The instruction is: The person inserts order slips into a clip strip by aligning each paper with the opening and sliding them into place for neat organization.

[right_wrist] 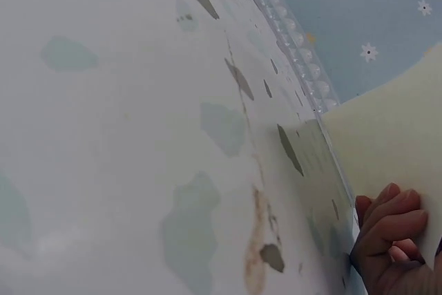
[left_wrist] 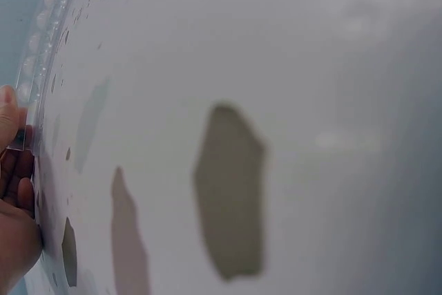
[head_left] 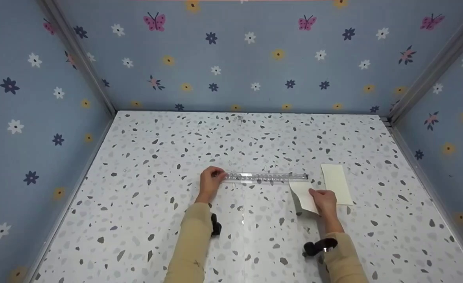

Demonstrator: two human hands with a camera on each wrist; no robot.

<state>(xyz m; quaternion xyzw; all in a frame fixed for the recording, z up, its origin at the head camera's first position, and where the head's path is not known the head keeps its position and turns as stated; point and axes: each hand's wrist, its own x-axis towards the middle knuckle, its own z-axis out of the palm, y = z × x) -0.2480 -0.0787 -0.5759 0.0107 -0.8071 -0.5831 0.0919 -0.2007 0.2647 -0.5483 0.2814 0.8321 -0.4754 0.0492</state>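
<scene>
A long clear plastic strip (head_left: 259, 177) with a row of round shapes along it lies crosswise on the speckled table. My left hand (head_left: 211, 182) pinches its left end between thumb and fingers; the left wrist view shows the thumb on top of that end. A pale cream sheet of paper (head_left: 304, 195) is held by its right side in my right hand (head_left: 325, 200). The sheet is bent and raised, and its far edge meets the strip near the right end. In the right wrist view, curled fingers (right_wrist: 394, 222) grip the lower part of the sheet.
A second pale cream sheet (head_left: 337, 184) lies flat on the table (head_left: 176, 149), just right of my right hand. Blue patterned walls (head_left: 235, 55) stand at the back and both sides. A black wrist strap (head_left: 320, 247) is on each arm.
</scene>
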